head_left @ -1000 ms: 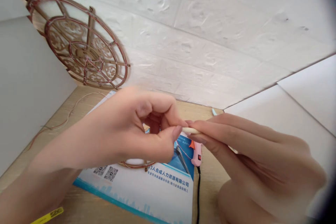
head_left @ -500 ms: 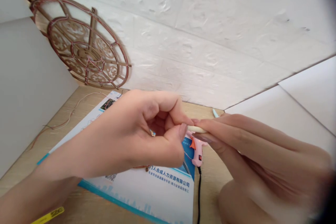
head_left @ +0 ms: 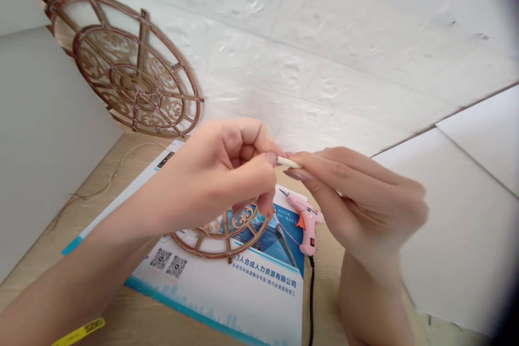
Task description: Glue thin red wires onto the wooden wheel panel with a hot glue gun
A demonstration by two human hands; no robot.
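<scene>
A short cream-white glue stick [head_left: 288,162] spans the gap between my two hands, above the table. My left hand [head_left: 227,173] pinches its left end between thumb and forefinger, the other fingers curled. The right end sits between the thumb and fingers of my right hand [head_left: 360,194]. Below them lies a pink glue gun [head_left: 307,221] with an orange trigger, its nozzle pointing up-left. Beneath my left hand, a small round brown openwork frame [head_left: 229,246] rests on a printed sheet, partly hidden by the hand.
The blue-and-white printed sheet [head_left: 259,308] lies on the wooden table [head_left: 109,173]. A black cord [head_left: 311,297] runs from the glue gun toward me. Against the white wall [head_left: 284,65] leans a large round brown lattice [head_left: 138,81]. Thin wires [head_left: 107,181] trail at the left.
Both hands have risen a little and shifted left with the glue stick still between them. The glue gun's nozzle and the small frame below have come into view.
</scene>
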